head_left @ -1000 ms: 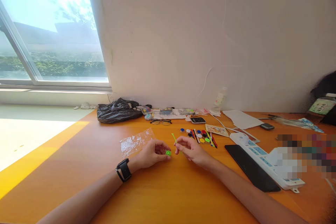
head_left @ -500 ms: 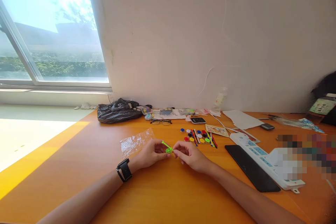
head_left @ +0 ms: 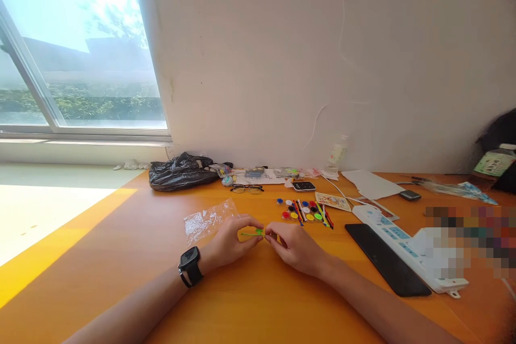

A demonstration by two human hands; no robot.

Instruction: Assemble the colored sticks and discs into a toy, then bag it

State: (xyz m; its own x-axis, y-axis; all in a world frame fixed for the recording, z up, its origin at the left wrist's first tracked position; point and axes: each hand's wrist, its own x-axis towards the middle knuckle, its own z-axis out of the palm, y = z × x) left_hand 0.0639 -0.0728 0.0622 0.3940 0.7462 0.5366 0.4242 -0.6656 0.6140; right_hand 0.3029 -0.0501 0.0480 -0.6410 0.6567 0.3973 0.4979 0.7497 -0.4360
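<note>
My left hand (head_left: 230, 239) and my right hand (head_left: 293, 244) meet fingertip to fingertip over the orange table (head_left: 121, 247). Between them lies a thin green stick (head_left: 249, 234) with a small green wheel (head_left: 260, 231) on its right end. Left fingers curl around the stick; right fingertips pinch at the wheel. A black watch (head_left: 189, 266) is on my left wrist. Just beyond my right hand sits a cluster of small coloured wheels and sticks (head_left: 307, 210).
A clear plastic bag (head_left: 207, 219) lies left of my hands. Glasses (head_left: 247, 188), a black bag (head_left: 179, 171), a phone (head_left: 303, 185) and papers line the wall. A black tablet (head_left: 387, 258) and a white power strip (head_left: 407, 244) lie to the right.
The green stick pointed up away from the wheel, then went onto it and was tipped down flat. Both hands closed in around it. The view shifted slightly down.
</note>
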